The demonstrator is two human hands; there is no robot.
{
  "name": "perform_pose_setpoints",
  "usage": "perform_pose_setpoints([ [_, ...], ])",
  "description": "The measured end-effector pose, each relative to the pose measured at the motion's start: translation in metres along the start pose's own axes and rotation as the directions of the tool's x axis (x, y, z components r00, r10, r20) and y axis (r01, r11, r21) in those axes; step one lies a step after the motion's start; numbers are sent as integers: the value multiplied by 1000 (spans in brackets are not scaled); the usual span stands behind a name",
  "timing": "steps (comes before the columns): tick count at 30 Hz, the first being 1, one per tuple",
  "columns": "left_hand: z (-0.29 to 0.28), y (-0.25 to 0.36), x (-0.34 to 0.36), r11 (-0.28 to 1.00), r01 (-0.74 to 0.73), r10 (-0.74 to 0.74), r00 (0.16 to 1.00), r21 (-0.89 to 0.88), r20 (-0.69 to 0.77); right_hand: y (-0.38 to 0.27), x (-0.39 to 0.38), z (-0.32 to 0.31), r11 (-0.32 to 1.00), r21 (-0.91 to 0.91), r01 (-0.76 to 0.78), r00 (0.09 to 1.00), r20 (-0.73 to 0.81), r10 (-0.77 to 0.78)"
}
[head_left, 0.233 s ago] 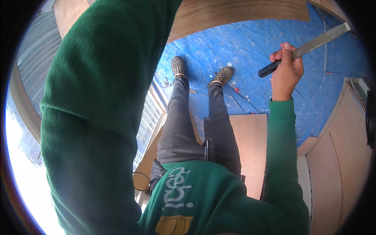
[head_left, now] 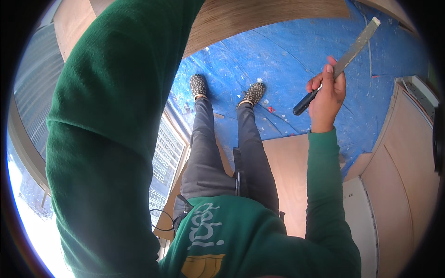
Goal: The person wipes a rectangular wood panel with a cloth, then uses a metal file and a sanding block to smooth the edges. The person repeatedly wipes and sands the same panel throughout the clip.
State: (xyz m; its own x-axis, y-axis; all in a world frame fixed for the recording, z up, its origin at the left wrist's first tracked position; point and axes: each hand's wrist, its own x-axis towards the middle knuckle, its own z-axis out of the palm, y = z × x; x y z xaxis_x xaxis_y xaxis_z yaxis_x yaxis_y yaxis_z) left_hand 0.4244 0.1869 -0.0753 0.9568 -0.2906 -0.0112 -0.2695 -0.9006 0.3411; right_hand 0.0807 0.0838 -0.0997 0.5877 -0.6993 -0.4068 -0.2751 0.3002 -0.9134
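Observation:
My right hand (head_left: 327, 99) is wrapped round a long, narrow flat-bladed tool (head_left: 356, 50) that looks like a chisel. Its grey metal blade points up and to the right, with a pale tip. The black handle end sticks out below my fingers, to the left. Tool and hand are raised over the blue sheeting, touching nothing else. On the left, my left arm (head_left: 99, 139) reaches up past the top edge in a green sleeve, and its hand is out of view. A brown wood-grain panel (head_left: 259, 21) lies across the top, near where that arm leaves the picture.
Blue plastic sheeting (head_left: 282, 55), spotted with white and red bits, covers the floor under my feet. A pale plywood board (head_left: 289, 176) lies beside my right leg. Curved-looking wooden panels (head_left: 394, 185) stand at the right. A window (head_left: 167, 157) shows buildings on the left.
My right hand has shifted slightly left and down, and the tool has tilted more upright. The whole view has moved a little. My left arm remains raised.

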Motion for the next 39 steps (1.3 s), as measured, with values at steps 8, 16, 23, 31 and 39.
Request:
perform_pose_setpoints([
  [8,21,-49,-50,565,-825,813,559,8,164,18,-60,27,996,70,-62,998,-10,63],
  [16,-32,-160,-212,594,-804,766,577,30,282,20,-78,45,996,-38,-75,997,-17,74],
  [23,-61,-229,-248,701,-713,683,675,9,278,17,-89,81,995,-28,-96,995,27,97],
  [31,-74,-270,-270,730,-684,662,712,15,235,22,-101,104,995,-102,8,997,83,0],
  [39,-80,-308,-276,839,-536,539,842,-87,8,34,-138,132,979,-199,43,946,322,24],
])
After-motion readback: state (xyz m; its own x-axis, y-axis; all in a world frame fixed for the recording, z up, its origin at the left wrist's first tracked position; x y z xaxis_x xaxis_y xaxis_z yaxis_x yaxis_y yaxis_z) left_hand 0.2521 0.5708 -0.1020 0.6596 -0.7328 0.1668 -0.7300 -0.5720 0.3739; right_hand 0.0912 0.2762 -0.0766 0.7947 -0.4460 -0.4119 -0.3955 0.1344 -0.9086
